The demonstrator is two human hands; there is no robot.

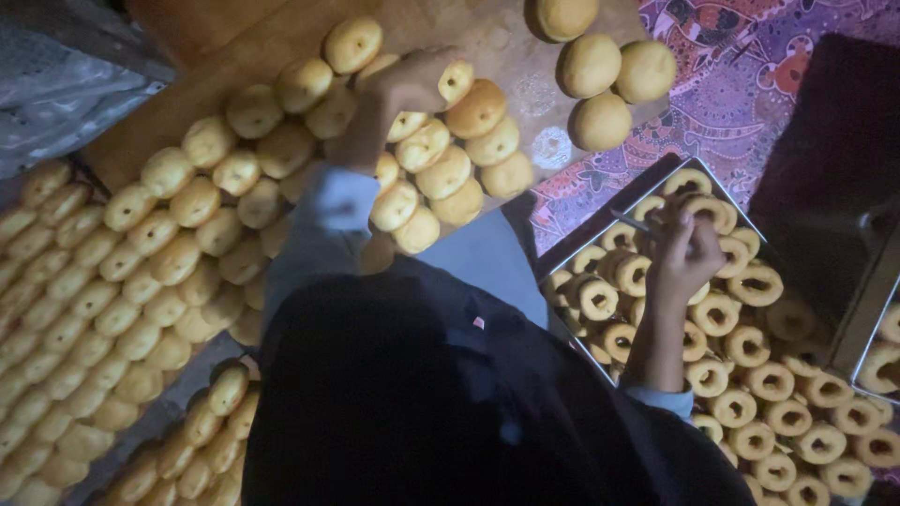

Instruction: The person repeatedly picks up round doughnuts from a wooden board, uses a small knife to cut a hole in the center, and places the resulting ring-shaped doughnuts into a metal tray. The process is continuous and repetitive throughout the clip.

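Note:
My left hand (410, 86) reaches out over a wooden board (225, 56) covered with rows of pale raw dough rings (169, 234). Its fingers pinch one dough ring (457, 81) at the far end of the rows. My right hand (682, 255) hovers over a metal tray (572, 245) full of browned fried rings (750, 384). It grips a thin stick (631, 223) that points left over the tray's far corner. My dark clothing hides the near middle of the view.
Several round, unpierced dough balls (600, 70) lie on the board's far right. A patterned cloth (741, 84) lies beyond the tray. A second tray (877, 361) with fried rings shows at the right edge. Crumpled plastic (56, 84) sits at the far left.

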